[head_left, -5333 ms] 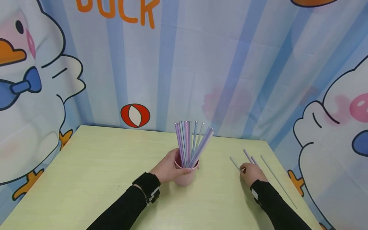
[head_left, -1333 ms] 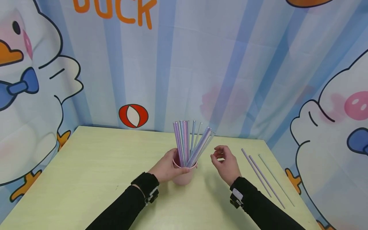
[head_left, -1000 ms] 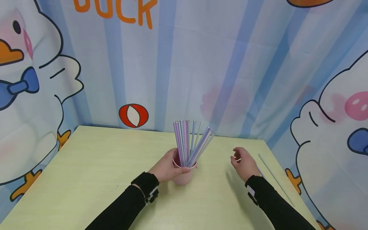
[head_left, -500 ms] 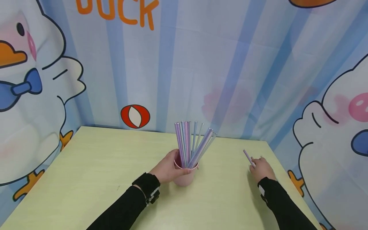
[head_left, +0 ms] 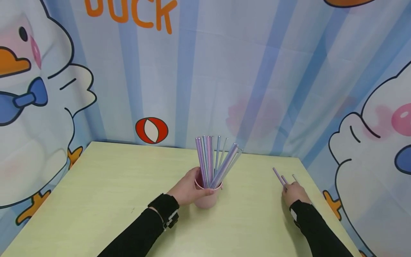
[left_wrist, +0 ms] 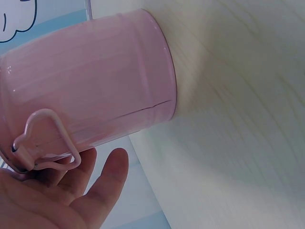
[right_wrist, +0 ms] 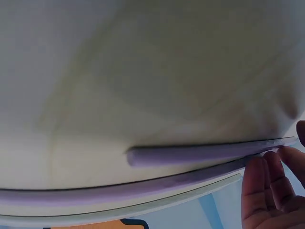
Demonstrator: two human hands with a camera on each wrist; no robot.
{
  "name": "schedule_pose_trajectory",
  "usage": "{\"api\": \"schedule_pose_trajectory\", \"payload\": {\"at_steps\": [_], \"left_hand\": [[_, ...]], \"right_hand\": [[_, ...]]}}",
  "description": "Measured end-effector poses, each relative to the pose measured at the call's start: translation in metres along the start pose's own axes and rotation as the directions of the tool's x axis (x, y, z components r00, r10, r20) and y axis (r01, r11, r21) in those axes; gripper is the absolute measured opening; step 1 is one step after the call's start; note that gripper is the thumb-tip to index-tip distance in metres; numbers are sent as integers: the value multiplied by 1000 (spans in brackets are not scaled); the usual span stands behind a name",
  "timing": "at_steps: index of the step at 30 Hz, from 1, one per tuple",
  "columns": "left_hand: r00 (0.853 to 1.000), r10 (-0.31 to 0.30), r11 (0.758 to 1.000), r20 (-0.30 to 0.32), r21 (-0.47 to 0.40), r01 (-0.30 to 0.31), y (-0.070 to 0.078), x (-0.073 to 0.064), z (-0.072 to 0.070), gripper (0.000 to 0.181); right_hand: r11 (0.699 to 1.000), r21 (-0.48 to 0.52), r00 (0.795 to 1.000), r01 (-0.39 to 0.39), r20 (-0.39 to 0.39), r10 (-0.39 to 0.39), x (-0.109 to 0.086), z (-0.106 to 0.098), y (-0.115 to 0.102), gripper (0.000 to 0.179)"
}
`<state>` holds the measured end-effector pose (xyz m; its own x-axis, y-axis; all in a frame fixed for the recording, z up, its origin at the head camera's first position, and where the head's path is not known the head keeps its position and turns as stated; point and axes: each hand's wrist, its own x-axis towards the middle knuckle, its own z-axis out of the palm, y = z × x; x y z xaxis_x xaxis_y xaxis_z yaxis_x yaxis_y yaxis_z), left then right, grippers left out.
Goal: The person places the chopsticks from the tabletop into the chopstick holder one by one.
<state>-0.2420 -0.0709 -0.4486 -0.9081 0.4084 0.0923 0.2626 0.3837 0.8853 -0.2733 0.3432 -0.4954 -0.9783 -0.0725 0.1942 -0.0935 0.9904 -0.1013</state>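
Observation:
In the head view my left hand (head_left: 189, 187) grips a pink cup (head_left: 206, 203) at its rim, thumb across the front. The cup stands on the table and holds several purple, blue and clear straws (head_left: 205, 157), some leaning right. The left wrist view shows a heart-shaped loop handle (left_wrist: 62, 138) on the cup's side. At the right, my right hand (head_left: 295, 192) is low over two purple straws and a pale one (head_left: 294, 177). In the right wrist view its thumb and fingertips pinch one purple straw (right_wrist: 186, 155); another purple straw (right_wrist: 95, 194) lies right beside it.
A pale yellow table (head_left: 128, 178) carries everything. Behind it hangs a striped blue curtain (head_left: 208, 71) with cartoon ducks. The table's right edge runs just past the loose straws.
Earlier my right hand was by the cup, after a pale straw went from the table into it. It then went right and lowered onto the purple straws. The left hand keeps its place.

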Motion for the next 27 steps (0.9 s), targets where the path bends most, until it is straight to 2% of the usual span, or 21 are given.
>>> {"api": "schedule_pose_trajectory", "payload": {"at_steps": [8,20,24,27], "left_hand": [[1000,-5,1000,-4,4,5,-1,0,0,81],[1000,18,1000,-8,3,-18,-2,0,0,80],[1000,5,1000,-8,-1,-5,-2,0,1,82],[1000,-7,1000,-8,2,7,-1,0,1,83]], "right_hand": [[998,-35,999,52,3,-52,-3,-7,-7,14],[986,161,999,-29,29,25,-1,0,-22,9],[983,180,998,-39,45,32,1,1,-28,7],[982,186,997,-38,76,24,2,-1,-33,12]]}}
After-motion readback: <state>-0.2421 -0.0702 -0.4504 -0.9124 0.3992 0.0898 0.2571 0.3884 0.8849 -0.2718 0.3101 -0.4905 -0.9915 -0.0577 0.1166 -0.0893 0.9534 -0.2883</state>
